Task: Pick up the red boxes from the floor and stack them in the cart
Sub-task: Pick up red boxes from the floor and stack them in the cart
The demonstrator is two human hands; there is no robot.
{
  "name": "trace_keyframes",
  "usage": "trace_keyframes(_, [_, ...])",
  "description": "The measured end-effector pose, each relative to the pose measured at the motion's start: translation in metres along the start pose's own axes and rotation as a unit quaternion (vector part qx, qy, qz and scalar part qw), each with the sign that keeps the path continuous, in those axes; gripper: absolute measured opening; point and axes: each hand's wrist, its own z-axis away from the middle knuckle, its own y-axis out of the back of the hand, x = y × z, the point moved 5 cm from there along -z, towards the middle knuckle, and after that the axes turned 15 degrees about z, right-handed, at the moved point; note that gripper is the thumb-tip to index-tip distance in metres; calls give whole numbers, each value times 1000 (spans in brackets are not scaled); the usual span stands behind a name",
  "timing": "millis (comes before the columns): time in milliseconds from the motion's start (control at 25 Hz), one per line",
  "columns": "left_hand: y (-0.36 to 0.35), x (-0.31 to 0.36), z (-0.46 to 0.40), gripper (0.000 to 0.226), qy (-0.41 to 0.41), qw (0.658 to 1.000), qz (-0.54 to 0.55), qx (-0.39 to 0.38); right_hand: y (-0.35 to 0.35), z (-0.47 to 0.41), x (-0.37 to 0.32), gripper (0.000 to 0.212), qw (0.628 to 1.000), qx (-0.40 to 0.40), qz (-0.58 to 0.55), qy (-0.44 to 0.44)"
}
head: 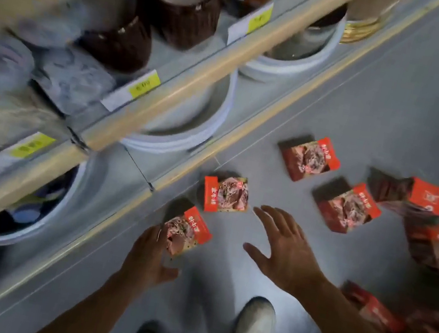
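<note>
left hand [152, 251]: at the near box [190, 230], fingers on its left edge, thumb spread; contact looks like a touch, a closed grip cannot be confirmed.
right hand [282, 251]: open, fingers splayed, holding nothing, hovering above the floor [401, 95].
key relation: second box [225, 194] lies at 10 o'clock from the right hand, just off its fingertips; the right hand is judged nearer to it. its long axis runs roughly 9-to-3, red band at the 9 end. near box sits at 1 o'clock from the left hand, long axis tilted 11-to-5.
other boxes: one at centre [309, 157], one [347, 208] at 2 o'clock of the right hand, more at 3 and 5 o'clock, blurred.
cart: not in view.
writing: white characters on the red bands, too blurred to read. yellow shelf tags [146, 86], figures illegible.
shelf [197, 83]: white basins, brown pots.
</note>
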Motion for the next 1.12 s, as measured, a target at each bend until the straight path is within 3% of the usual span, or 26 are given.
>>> trace_keyframes(120, [-47, -13, -58, 130, -16, 999, -37, 13, -49, -26, 11, 76, 1000, 16, 8, 8])
trace_keyframes(280, [-91, -38, -108, 149, -3, 993, -108, 38, -93, -43, 24, 76, 999, 34, 16, 14])
trace_keyframes(400, [-101, -41, -124, 130, 30, 988, -136, 62, -121, -56, 23, 77, 1000, 16, 13, 15])
trace_keyframes(560, [-90, -43, -106, 112, -9, 991, -61, 116, -124, -70, 9, 82, 999, -19, 5, 36])
trace_keyframes(840, [-60, -61, -37, 132, 2, 995, -27, 99, -100, -121, -30, 95, 995, -51, 22, 80])
trace_keyframes(1120, [-48, -79, -16, 134, -22, 986, 56, 157, -143, -194, -43, 123, 991, -34, 86, 101])
